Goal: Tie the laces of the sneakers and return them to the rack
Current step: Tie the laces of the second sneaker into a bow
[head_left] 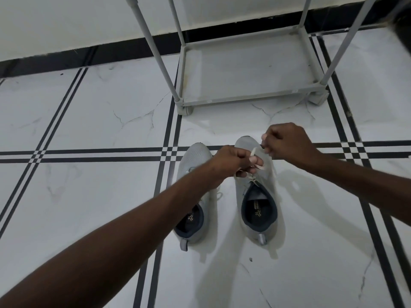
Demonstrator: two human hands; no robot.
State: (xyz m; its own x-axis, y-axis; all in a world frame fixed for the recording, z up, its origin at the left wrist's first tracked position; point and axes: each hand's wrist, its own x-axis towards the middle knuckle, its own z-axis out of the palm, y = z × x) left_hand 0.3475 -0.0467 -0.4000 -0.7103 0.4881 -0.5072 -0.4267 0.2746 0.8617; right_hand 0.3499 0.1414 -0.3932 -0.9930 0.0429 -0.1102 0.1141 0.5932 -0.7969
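Two light grey sneakers with dark linings stand side by side on the tiled floor, toes pointing away from me. Over the right sneaker [259, 196], my left hand [233, 162] pinches a loop of its pale lace [258, 165]. My right hand [287, 141] grips the other end of that lace, pulled up and to the right above the toe. My left forearm crosses the left sneaker [193, 165] and hides its middle; a bit of its lace shows beside the arm. The grey shoe rack [244, 98] stands just beyond the shoes, its bottom shelf bare.
White marble floor tiles with black stripe lines surround the shoes. A white wall with a black skirting runs behind the rack. The rack's poles rise out of view at the top.
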